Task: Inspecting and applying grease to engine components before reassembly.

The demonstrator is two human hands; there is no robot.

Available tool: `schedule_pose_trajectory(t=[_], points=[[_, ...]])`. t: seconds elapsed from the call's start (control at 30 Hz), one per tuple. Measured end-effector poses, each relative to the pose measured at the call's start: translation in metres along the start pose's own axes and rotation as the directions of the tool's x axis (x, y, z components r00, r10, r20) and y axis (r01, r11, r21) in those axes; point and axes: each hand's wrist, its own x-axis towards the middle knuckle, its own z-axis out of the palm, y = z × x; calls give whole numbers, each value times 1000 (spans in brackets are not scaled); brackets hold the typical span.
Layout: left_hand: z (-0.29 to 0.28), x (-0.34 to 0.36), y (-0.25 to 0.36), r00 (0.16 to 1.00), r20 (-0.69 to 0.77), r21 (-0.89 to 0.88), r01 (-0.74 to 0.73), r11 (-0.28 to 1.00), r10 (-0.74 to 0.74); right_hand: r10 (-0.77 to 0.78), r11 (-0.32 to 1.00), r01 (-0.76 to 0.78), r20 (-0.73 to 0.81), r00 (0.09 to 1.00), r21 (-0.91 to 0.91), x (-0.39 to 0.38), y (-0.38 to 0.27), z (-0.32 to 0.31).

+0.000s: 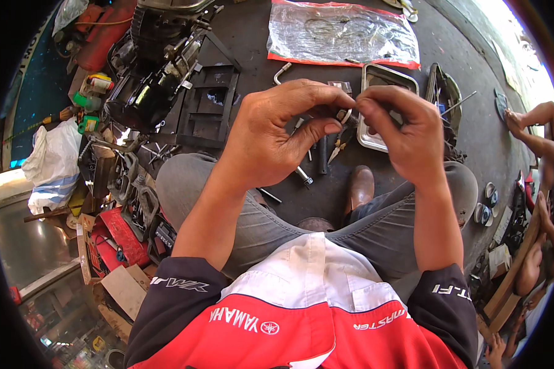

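Note:
My left hand [271,132] pinches a small silvery metal part [346,115] between thumb and forefinger. The fingertips of my right hand [406,132] are pinched together on the same part from the other side; its full shape is hidden by the fingers. Below them on the dark floor lie a black-handled tool [323,157], pliers [336,147] and a metal bar with a hex end [303,175]. A shallow metal tray [373,142] sits behind my right hand, and a bent L-shaped wrench [281,74] lies beyond my left hand.
A plastic bag with red edges [345,31] lies ahead. An engine [144,86], black metal frame [215,67], red toolbox [117,237] and white sack [52,160] crowd the left. A long black part [443,92] is at right, and other people's bare limbs [532,138] show at the far right.

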Motion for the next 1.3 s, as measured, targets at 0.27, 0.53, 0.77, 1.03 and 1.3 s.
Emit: schedule_pose_trajectory(t=[0.27,0.53,0.77,1.03,1.3], points=[[-3,0,1,1000,3,108,-22,994,22,-188,980,184,55,981,71,0,-1,1],[-2,-1,1,998,-56,100,-3,995,9,-278,960,266,198,940,85,-3,-7,3],[4,-2,7,995,-63,-52,70,996,-73,-81,993,82,14,997,-82,-2,-2,-1],[2,8,21,999,-15,32,50,998,-50,-96,995,95,-57,994,-29,-3,-8,-7],[-1,3,18,997,-62,182,58,982,-47,-186,982,183,76,980,45,-4,-10,0]])
